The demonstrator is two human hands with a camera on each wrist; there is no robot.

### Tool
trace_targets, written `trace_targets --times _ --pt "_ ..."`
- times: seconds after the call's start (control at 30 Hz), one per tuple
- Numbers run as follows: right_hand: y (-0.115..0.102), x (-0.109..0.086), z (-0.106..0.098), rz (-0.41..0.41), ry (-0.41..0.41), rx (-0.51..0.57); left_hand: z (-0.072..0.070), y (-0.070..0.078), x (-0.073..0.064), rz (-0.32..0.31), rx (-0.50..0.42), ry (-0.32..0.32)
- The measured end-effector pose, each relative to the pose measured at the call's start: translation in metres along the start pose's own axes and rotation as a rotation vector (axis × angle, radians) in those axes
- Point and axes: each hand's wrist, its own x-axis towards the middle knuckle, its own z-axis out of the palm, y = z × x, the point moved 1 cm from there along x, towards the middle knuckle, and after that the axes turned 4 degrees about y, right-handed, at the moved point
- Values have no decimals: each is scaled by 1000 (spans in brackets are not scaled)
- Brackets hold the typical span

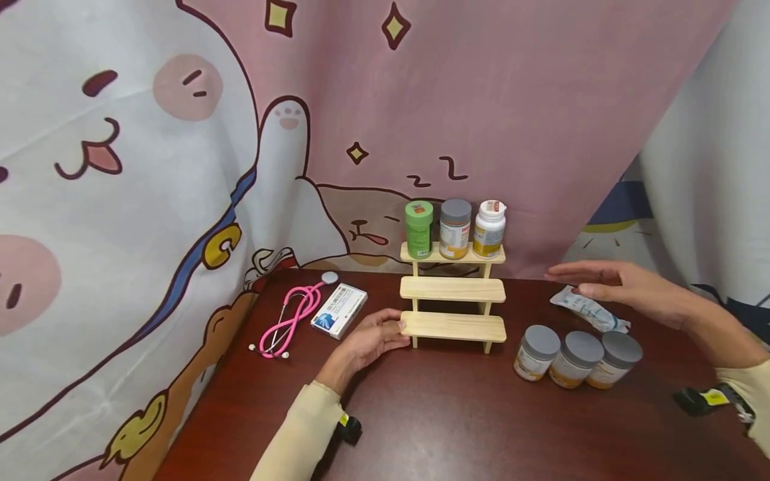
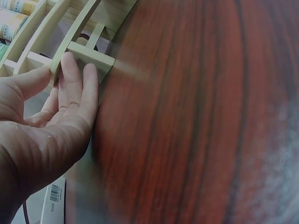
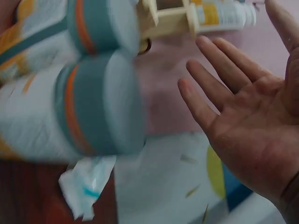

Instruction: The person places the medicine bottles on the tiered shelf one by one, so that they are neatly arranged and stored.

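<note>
A three-tier wooden shelf [image 1: 452,288] stands on the table. My left hand [image 1: 374,337] pinches the left end of its lowest step; in the left wrist view the thumb lies on one face of that step and fingers on the other. On the top step are a green bottle [image 1: 419,230], a grey-lidded jar [image 1: 454,230] and a white bottle [image 1: 490,230]. My right hand [image 1: 644,287] is in the air with straight fingers, palm bare in the right wrist view [image 3: 252,112]. Nearest to it lie a white plastic packet [image 1: 592,310] and three grey-lidded jars [image 1: 579,359].
Left of the shelf lie a pink stethoscope [image 1: 291,310] and a white-and-blue medicine box [image 1: 339,309]. A printed cartoon curtain [image 1: 511,100] hangs behind the dark red wooden table [image 1: 433,427].
</note>
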Motion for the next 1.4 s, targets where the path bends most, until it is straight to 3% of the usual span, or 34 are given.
trace_targets --times 0.37,0.73,0.9,1.23,1.4 --pt "57 -40 -3 3 -194 251 -5 4 -4 8 10 -2" --pt "102 -73 4 115 -254 380 -4 5 -3 9 -1 -3" --pt "107 -79 9 193 -255 408 -4 5 -1 17 2 -13" --pt "113 -84 23 93 -249 544 -3 -1 1 5 -7 -15" --pt "120 -88 24 235 -217 482 -1 -2 2 10 2 -21"
